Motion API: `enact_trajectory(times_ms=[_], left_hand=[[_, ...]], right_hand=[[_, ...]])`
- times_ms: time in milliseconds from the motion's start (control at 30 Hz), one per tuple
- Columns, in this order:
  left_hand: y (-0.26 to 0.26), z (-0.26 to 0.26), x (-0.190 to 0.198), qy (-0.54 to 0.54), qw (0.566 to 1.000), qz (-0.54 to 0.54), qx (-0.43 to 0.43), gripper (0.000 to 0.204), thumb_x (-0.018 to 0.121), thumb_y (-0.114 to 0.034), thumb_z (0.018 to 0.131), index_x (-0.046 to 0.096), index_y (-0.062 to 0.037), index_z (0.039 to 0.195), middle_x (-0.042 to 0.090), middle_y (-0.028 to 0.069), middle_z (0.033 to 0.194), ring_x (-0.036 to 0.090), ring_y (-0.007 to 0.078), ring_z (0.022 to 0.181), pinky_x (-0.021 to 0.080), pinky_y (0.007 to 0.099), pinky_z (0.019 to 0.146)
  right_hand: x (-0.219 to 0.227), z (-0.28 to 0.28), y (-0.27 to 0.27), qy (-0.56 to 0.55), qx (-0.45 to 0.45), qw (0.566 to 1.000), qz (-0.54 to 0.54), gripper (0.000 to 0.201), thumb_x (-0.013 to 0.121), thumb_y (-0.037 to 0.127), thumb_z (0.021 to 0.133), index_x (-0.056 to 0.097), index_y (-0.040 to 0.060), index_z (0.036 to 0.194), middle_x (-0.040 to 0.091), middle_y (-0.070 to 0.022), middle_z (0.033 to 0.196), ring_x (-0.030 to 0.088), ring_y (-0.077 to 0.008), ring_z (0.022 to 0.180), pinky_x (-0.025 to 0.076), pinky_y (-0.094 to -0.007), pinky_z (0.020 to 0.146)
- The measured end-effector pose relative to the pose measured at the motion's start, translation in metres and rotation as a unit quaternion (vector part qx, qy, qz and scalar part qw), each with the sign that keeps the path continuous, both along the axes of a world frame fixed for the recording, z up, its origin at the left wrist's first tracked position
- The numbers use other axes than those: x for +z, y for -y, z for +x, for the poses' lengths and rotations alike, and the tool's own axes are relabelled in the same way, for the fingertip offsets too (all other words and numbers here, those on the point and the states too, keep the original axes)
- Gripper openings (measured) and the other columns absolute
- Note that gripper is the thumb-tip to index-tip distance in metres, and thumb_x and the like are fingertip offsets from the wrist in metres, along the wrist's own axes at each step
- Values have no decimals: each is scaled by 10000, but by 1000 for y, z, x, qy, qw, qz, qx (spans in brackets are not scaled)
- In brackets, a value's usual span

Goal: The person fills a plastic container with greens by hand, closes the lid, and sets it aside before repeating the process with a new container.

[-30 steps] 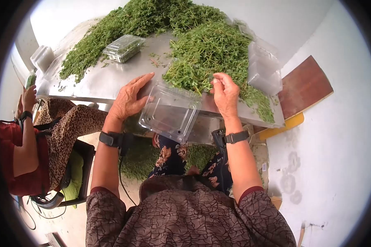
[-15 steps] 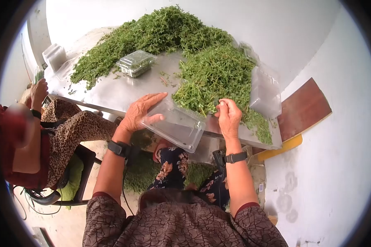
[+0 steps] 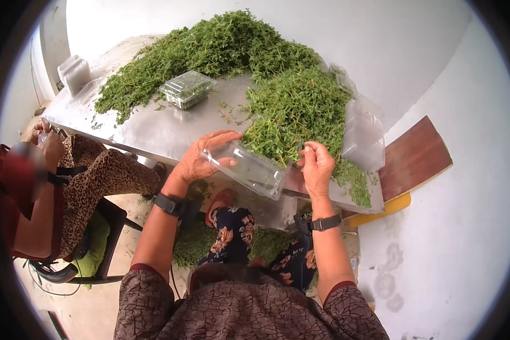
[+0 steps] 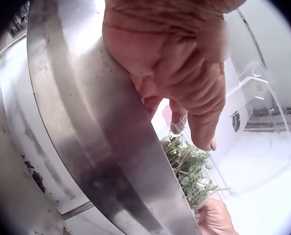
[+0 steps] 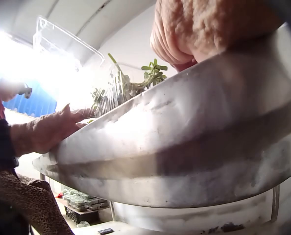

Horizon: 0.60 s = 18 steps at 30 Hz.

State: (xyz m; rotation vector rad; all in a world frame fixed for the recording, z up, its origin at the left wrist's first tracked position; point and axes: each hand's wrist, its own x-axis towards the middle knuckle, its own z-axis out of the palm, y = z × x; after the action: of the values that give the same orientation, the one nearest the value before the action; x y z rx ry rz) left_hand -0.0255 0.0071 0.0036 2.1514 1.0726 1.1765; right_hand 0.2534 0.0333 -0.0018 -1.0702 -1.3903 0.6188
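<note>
In the head view the left hand (image 3: 205, 160) grips the left end of a clear plastic container (image 3: 249, 173), its thumb across the near side. The container is tilted at the table's front edge, beside a heap of leafy green stems (image 3: 300, 110). Off the container's right end, the right hand (image 3: 317, 170) has curled fingers, thumb and forefinger pinching a small dark green bit. The left wrist view shows greens (image 4: 187, 171) between the left hand (image 4: 172, 63) and the right hand's fingers (image 4: 216, 215). Only part of the right hand (image 5: 209, 34) shows in the right wrist view, fingertips hidden.
A closed container of greens (image 3: 187, 89) stands on the metal table (image 3: 153, 126). Stacked clear containers (image 3: 364, 133) are at the right, more (image 3: 75, 75) at the far left. Another person (image 3: 37, 198) sits at the left. A reddish board (image 3: 416, 158) leans at the right.
The clear container has swung from facing upward to a steeper tilt, and the left hand has shifted right with it. The right hand keeps its pinch. The seated person's hands have come lower.
</note>
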Motion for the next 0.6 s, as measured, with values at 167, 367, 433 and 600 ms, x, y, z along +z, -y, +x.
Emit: enact_trajectory(times_ms=[167,367,433,600], left_hand=[[0,-2,-6,117,990,-58,-45,611,704,-390,744,562,-77,1249,547,168,1246,542,296,1125,433,383,958],[2,0,4,88,994,-66,-13,617,715,-380,725,567,-76,1241,561,165,1226,562,294,1098,440,382,949],[2,0,4,36,998,-46,18,637,717,-407,716,564,-77,1238,572,167,1207,562,311,1102,443,392,949],[-3,0,0,37,998,-55,16,686,717,-479,700,559,-81,1236,576,168,1198,567,327,1097,451,408,947]], right_hand=[[29,13,-24,109,-65,991,36,204,561,29,870,597,-25,1064,647,-65,803,592,-97,621,466,-225,548],[62,10,-66,313,-109,942,59,360,668,127,785,605,75,1136,642,-195,985,642,-310,766,499,-397,717],[66,8,-78,426,-106,898,34,398,675,147,780,592,81,1164,639,-200,961,626,-346,839,487,-430,767],[56,7,-107,506,-107,855,42,376,657,127,772,610,84,1143,648,-189,884,621,-364,834,488,-455,757]])
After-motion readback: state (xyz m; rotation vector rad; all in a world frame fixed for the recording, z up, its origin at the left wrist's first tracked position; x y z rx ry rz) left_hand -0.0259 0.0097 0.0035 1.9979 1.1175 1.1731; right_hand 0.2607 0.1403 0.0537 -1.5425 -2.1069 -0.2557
